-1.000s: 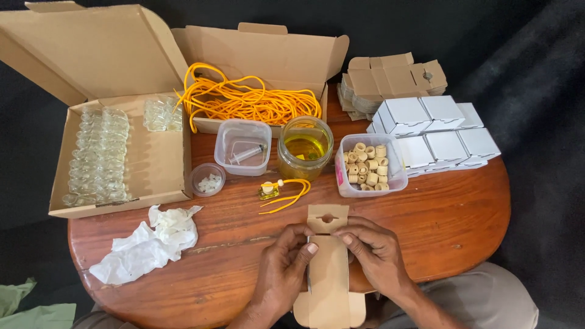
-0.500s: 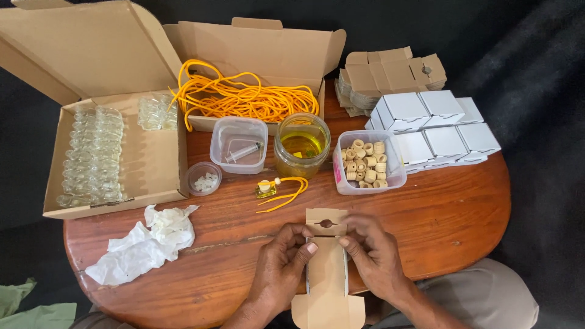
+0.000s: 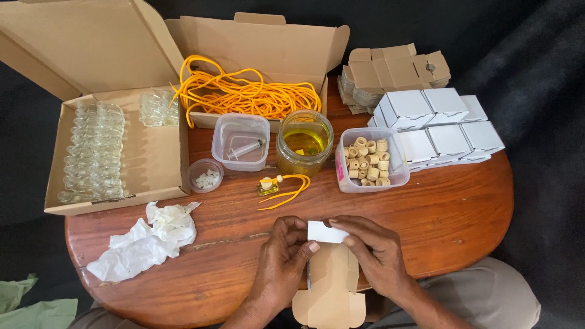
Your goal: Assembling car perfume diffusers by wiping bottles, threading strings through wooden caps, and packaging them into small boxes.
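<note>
You are now folding the flat brown cardboard box blank (image 3: 332, 280) that both hands were simply holding open a second ago. Its top flap, the one with the hanger cut-out that was pointing towards the small yellow-corded bottle (image 3: 268, 184), is now bending over towards you, so its white inner face is showing between your fingertips. Your left hand (image 3: 281, 262) is pressing its thumb against the left edge of that white flap, and your right hand (image 3: 373, 253) is curling its fingers over the fold from the far side. The blank itself is sitting slightly nearer to you, its lower flaps hanging further past the table edge (image 3: 256, 307).
</note>
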